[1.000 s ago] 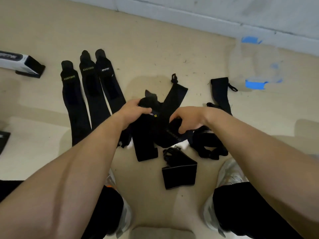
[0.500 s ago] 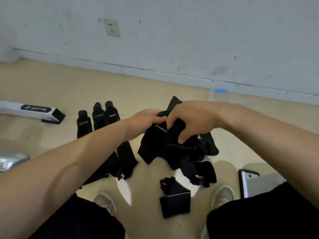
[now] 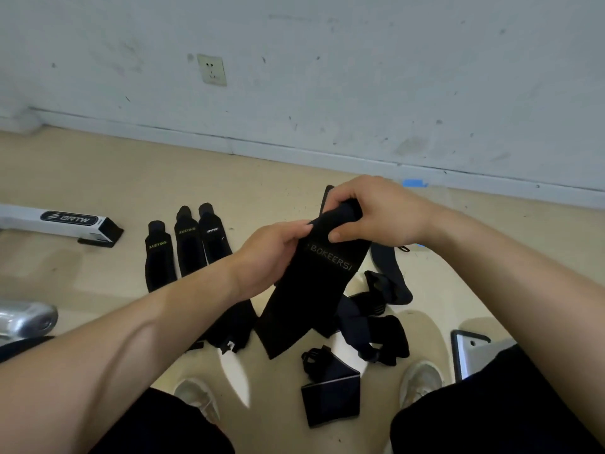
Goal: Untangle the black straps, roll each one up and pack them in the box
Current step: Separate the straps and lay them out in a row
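Observation:
A black strap printed BOKEERSI (image 3: 314, 290) hangs in the air over the floor. My right hand (image 3: 376, 211) pinches its folded top end, and my left hand (image 3: 271, 253) grips its left edge just below. Under it on the floor lies a tangle of black straps (image 3: 376, 322). Three straps (image 3: 186, 247) lie flat side by side to the left. A folded strap (image 3: 330, 394) lies between my shoes. The white box labelled BRTW (image 3: 59, 222) lies open-ended at the far left.
The grey wall with a socket (image 3: 212, 69) runs along the back. A metal object (image 3: 26, 319) sits at the left edge and a grey plate (image 3: 471, 352) at the right by my knee. Blue tape (image 3: 414, 183) marks the floor.
Both hands lifted one strap up out of the pile and it now hangs free, its printed face showing. My head tilted up, bringing more wall into view.

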Motion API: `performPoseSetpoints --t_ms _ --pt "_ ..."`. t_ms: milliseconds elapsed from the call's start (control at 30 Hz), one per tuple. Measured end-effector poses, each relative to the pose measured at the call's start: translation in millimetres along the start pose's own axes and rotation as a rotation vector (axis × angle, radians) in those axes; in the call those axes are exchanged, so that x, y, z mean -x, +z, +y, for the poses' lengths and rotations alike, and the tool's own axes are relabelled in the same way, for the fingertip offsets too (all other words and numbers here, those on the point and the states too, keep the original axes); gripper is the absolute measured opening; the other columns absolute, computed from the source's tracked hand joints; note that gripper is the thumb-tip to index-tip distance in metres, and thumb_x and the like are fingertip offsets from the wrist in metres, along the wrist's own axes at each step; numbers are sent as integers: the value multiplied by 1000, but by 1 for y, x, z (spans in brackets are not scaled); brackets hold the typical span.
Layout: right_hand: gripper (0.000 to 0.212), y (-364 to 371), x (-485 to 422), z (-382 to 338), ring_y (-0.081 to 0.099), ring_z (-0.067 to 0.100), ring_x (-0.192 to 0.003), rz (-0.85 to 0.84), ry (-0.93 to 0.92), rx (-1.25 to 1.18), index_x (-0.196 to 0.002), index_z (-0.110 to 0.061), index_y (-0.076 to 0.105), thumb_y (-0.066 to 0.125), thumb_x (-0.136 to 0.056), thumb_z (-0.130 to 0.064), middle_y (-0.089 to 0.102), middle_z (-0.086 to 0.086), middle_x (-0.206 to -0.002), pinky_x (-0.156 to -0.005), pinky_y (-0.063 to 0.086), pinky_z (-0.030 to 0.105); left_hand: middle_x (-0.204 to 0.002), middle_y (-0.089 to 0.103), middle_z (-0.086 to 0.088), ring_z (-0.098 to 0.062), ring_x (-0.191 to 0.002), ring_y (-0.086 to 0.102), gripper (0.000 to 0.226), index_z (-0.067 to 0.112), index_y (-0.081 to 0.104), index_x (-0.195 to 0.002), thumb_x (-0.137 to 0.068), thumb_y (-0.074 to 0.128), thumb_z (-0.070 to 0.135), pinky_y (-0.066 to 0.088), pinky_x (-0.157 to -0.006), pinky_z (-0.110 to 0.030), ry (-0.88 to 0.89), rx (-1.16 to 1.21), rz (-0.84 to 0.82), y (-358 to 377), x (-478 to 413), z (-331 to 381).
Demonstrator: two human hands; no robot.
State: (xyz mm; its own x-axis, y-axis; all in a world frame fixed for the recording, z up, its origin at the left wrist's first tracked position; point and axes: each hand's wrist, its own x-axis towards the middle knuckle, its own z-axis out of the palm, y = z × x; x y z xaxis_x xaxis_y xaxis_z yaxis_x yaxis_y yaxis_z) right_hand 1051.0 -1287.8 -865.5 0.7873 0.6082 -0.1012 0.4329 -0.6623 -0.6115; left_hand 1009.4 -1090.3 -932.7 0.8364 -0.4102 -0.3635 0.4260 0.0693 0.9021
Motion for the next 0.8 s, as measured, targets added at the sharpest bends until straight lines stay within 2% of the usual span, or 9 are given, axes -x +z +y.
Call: performPoseSetpoints --t_ms 100,233,267,367,433,500,567,633,800 --pt "20 2 -6 2 60 3 -75 -13 24 70 -79 -35 65 82 -81 -23 65 -15 -77 -69 48 27 -119 71 -14 -26 -110 67 44 5 63 -133 -107 30 20 53 -95 -35 -10 51 10 4 -4 -4" --pt "19 4 -17 2 62 9 -86 -50 33 145 -84 -37 66 83 -80 -29 66 -15 -84 -79 54 37 -133 68 -15 -36 -126 62 48 16 66 -133 -110 28 33 44 -113 -53 -53 13 26 0 -14 -6" --pt "18 6 -20 2 62 11 -89 -51 30 191 -88 -37 68 83 -79 -32 67 -15 -88 -81 53 38 -134 68 -14 -37 -128 61 48 19 65 -133 -110 27 37 44 -112 -55 -59 -16 24 -1 -16 -5" --pt "26 10 -26 2 58 13 -95 0 -17 386 -97 -38 68 82 -75 -43 63 -16 -93 -79 41 33 -130 72 0 -19 -120 67 48 29 63 -134 -109 29 52 53 -94 -35 -46 -60 -4 -2 -20 -6" --pt "33 12 -28 2 54 11 -91 56 -39 482 -91 -37 63 83 -69 -52 59 -19 -86 -80 31 33 -118 73 0 -18 -109 69 49 19 68 -126 -101 46 56 51 -90 -35 -32 -118 -29 -3 -23 -9" --pt "43 10 -30 6 52 9 -85 80 -9 531 -84 -35 57 83 -62 -61 58 -19 -80 -79 30 32 -93 68 0 -17 -89 66 34 13 67 -103 -95 57 44 47 -83 -35 25 -186 -56 -4 -22 -14" --pt "46 7 -30 8 56 10 -81 39 54 502 -78 -32 57 82 -59 -64 60 -15 -78 -68 38 31 -84 65 7 -12 -81 64 18 18 64 -94 -94 59 36 48 -80 -30 71 -242 -61 -3 -21 -17" --pt "45 4 -29 11 58 10 -77 -40 113 407 -74 -31 56 85 -59 -61 60 -13 -76 -61 43 31 -87 68 6 -13 -87 66 20 18 65 -99 -94 58 36 50 -85 -31 91 -290 -52 -2 -20 -16" --pt "41 -8 -23 23 53 12 -63 -222 209 144 -75 -20 59 93 -64 -40 59 -8 -68 -59 40 27 -97 71 0 -18 -95 69 22 11 66 -114 -105 57 29 53 -94 -38 79 -412 -46 -1 -18 -15"
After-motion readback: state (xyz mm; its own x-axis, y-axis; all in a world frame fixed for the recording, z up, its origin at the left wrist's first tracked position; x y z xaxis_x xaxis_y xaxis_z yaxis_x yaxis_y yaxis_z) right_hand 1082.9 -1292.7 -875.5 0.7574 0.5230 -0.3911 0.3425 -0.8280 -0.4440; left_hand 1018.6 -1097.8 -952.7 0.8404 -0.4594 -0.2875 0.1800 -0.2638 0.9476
